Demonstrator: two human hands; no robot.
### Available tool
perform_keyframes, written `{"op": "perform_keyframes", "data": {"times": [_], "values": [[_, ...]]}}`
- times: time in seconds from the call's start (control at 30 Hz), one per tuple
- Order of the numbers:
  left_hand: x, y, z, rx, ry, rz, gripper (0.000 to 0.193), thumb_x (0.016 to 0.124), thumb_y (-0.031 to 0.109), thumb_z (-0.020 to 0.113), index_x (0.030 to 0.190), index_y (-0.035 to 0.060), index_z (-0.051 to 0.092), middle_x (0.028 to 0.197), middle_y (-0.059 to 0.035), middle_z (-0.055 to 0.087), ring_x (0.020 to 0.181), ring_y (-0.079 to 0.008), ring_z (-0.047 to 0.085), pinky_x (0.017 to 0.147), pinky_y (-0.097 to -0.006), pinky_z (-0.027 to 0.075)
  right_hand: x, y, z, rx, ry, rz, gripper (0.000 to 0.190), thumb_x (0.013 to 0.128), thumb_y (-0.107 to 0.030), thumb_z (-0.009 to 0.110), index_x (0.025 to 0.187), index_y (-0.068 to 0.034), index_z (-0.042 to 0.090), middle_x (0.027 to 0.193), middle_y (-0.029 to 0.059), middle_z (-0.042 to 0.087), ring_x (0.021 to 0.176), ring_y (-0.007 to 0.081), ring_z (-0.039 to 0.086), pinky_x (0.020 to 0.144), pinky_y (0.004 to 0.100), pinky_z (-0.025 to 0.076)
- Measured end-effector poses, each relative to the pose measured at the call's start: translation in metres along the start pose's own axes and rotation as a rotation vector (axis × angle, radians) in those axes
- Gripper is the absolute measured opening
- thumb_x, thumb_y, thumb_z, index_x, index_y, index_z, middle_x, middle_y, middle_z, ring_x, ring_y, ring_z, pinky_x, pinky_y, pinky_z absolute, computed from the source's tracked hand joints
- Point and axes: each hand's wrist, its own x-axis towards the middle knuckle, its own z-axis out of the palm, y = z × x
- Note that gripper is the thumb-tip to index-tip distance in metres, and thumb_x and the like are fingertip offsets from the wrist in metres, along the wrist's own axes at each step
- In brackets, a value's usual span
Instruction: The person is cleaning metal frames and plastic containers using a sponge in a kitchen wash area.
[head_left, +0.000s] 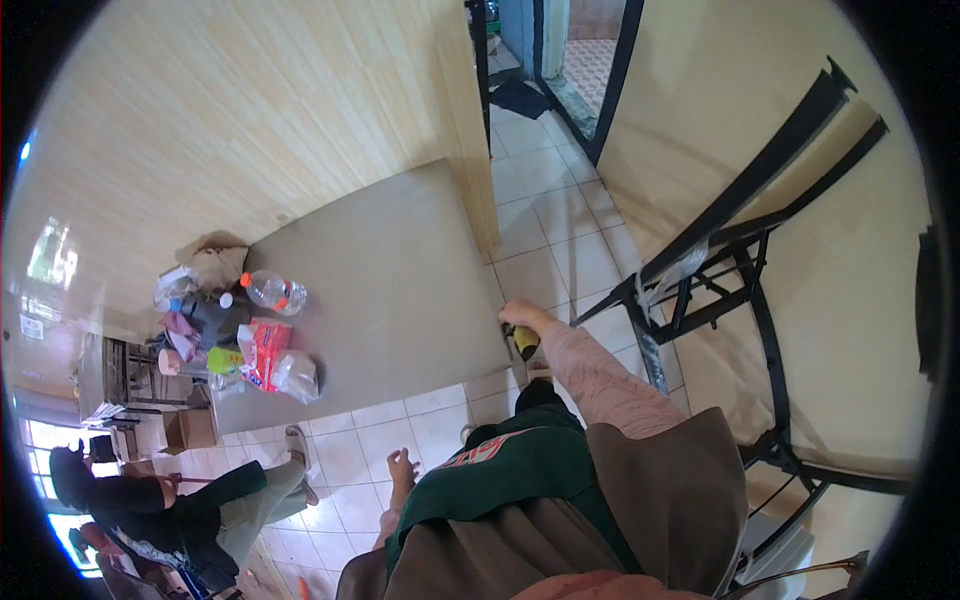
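At the short right-hand edge of a grey-topped table (390, 277), my right hand (529, 315) is closed around a yellow-and-black hand-held object (526, 342). My fingers hide part of it, so I cannot tell exactly what it is. My left hand (403, 466) hangs low over the tiled floor, beyond the table's near edge. Its fingers are partly curled and apart, and it appears to hold nothing.
On the table's left end stand a plastic bottle with an orange cap (276, 292), a red-and-white packet (264, 349) and a green container (223, 361). Black metal frames (750, 300) lean at the right. Another person (172, 517) walks at lower left. A doorway (517, 45) opens beyond.
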Motion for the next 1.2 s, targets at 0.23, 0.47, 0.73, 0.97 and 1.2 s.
{"op": "perform_keyframes", "data": {"times": [0.23, 0.47, 0.73, 0.97, 1.2], "values": [[-0.011, 0.019, 0.090, -0.229, -0.040, -0.215, 0.053, 0.084, 0.036, 0.047, 0.126, 0.0119, 0.025, 0.123, -0.0192, 0.037, 0.087, -0.0316, 0.055, 0.067, -0.0489, 0.044, 0.023, -0.015, -0.017, 0.109, -0.204, 0.118, 0.042, 0.061, -0.033, 0.059, 0.084, 0.001, 0.064, 0.084, 0.0204, 0.063, 0.076, 0.0305, 0.060, 0.066, 0.0378, 0.046], [-0.009, 0.033, 0.133, -0.395, -0.047, -0.284, 0.049, 0.083, 0.040, 0.046, 0.125, 0.0204, 0.031, 0.126, -0.0138, 0.040, 0.098, -0.0311, 0.051, 0.076, -0.0500, 0.039, 0.036, -0.014, -0.014, 0.337, -0.425, 0.035, 0.037, 0.062, -0.031, 0.061, 0.076, 0.003, 0.063, 0.068, 0.0107, 0.061, 0.061, 0.0197, 0.056, 0.056, 0.0348, 0.044], [-0.023, 0.105, 0.157, -0.293, -0.001, -0.228, 0.041, 0.083, 0.029, 0.038, 0.123, 0.0168, 0.040, 0.116, -0.0142, 0.047, 0.088, -0.0268, 0.054, 0.072, -0.0469, 0.041, 0.034, -0.037, -0.034, 0.292, -0.466, 0.186, 0.022, 0.061, -0.023, 0.059, 0.067, -0.002, 0.063, 0.063, 0.0081, 0.057, 0.055, 0.0183, 0.053, 0.050, 0.0328, 0.042], [-0.012, 0.093, 0.167, -0.321, 0.175, -0.187, 0.033, 0.080, 0.015, 0.036, 0.106, 0.0018, 0.052, 0.087, -0.0146, 0.057, 0.067, -0.0218, 0.054, 0.059, -0.0327, 0.045, 0.035, -0.038, -0.027, 0.294, -0.491, 0.295, 0.019, 0.060, -0.021, 0.059, 0.062, -0.002, 0.059, 0.056, 0.0054, 0.052, 0.050, 0.0173, 0.048, 0.047, 0.0314, 0.038], [0.001, 0.078, 0.181, -0.457, 0.159, -0.153, 0.041, 0.080, 0.027, 0.034, 0.118, 0.0158, 0.043, 0.095, -0.0078, 0.053, 0.081, -0.0209, 0.052, 0.060, -0.0374, 0.038, 0.055, -0.022, -0.023, 0.318, -0.620, 0.264, 0.021, 0.061, -0.021, 0.058, 0.061, 0.000, 0.058, 0.058, 0.0063, 0.051, 0.051, 0.0178, 0.048, 0.047, 0.0316, 0.037]]}}
